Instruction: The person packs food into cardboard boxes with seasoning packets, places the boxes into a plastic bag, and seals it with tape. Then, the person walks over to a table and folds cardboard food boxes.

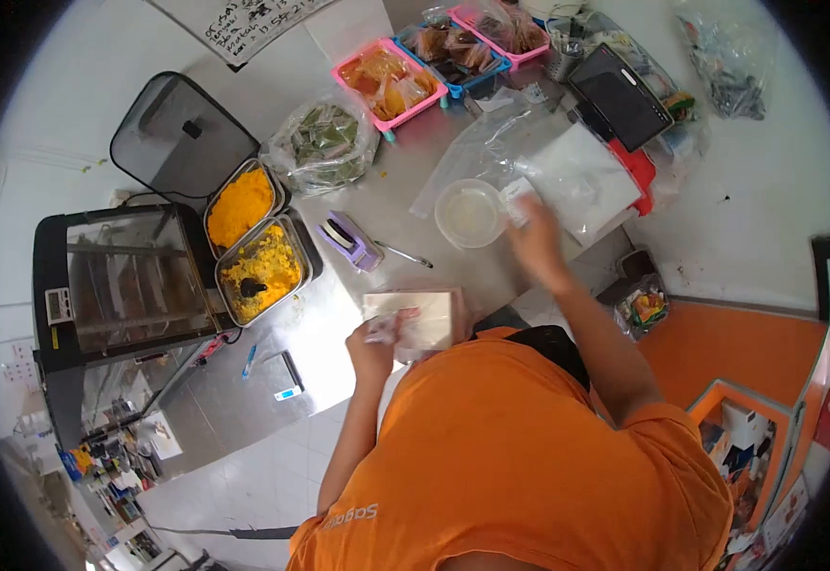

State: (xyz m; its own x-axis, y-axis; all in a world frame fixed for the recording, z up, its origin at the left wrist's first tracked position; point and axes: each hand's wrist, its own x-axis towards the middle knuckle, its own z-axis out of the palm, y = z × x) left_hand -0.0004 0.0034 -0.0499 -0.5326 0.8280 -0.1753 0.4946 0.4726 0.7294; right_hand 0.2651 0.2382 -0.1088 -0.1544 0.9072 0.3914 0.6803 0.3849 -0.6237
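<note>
Left hand (368, 356) is curled around a small crumpled packet (383, 329) at 8 to 9 o'clock of the pale stack (428, 319), forearm pointing near 12. Right arm's stretched out across the bench (391, 214), forearm toward 11, with the right hand (535, 238) near 4 o'clock of the round tub (470, 215); fingers are at a white packet (518, 197), but it's blurry, can't tell if gripped.

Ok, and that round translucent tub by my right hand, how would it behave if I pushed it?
The tub would likelier slide than roll, since its round face points up. Its translucent plastic suggests thin walls that may flex. Weight is hard to judge: I can't tell how full it is.
</note>
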